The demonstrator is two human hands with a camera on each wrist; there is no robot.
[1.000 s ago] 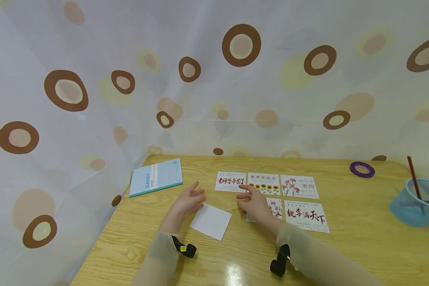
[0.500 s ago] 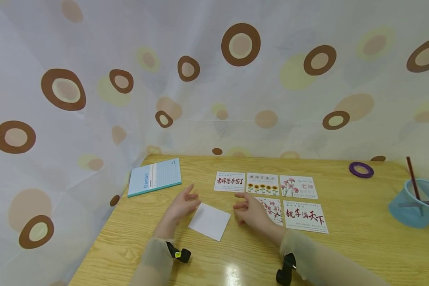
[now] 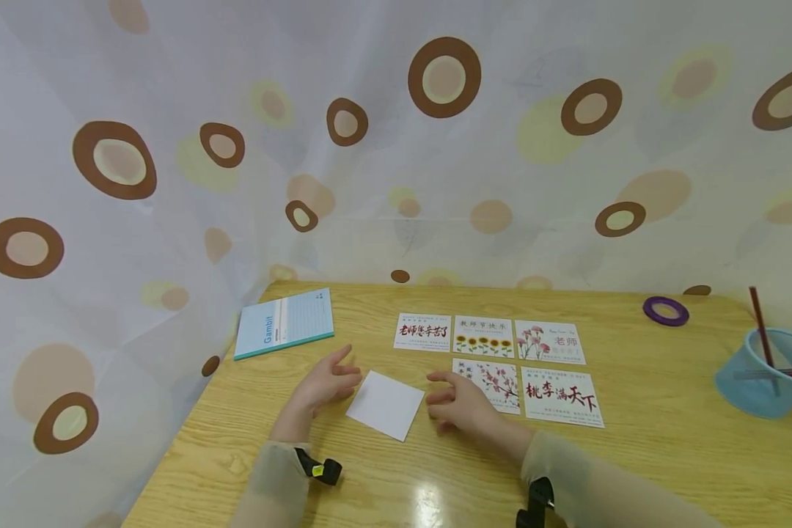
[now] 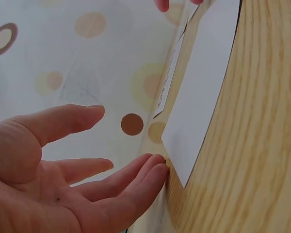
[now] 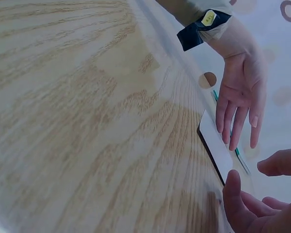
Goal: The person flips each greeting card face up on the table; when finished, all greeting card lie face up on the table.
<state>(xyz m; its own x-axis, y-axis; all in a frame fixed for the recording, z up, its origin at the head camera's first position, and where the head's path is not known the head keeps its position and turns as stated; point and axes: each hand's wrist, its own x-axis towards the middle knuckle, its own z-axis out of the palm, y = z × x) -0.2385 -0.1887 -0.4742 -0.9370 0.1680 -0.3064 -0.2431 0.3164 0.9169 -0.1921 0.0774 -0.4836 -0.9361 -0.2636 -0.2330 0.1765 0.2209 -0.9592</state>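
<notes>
A blank white card lies face down on the wooden table between my two hands. My left hand is at the card's left corner, fingers straight and relaxed, fingertips touching or nearly touching its edge. My right hand is just right of the card, fingers loosely spread, holding nothing. Five printed cards lie face up beyond: three in a row and two below, the lower-left one beside my right hand.
A blue notebook lies at the far left of the table. A purple tape ring sits at the far right, and a blue mesh cup with pencils stands at the right edge. A spotted curtain hangs behind and left.
Both hands have drawn back toward me. The right hand left the printed cards and now sits beside the white card. The white card has not moved.
</notes>
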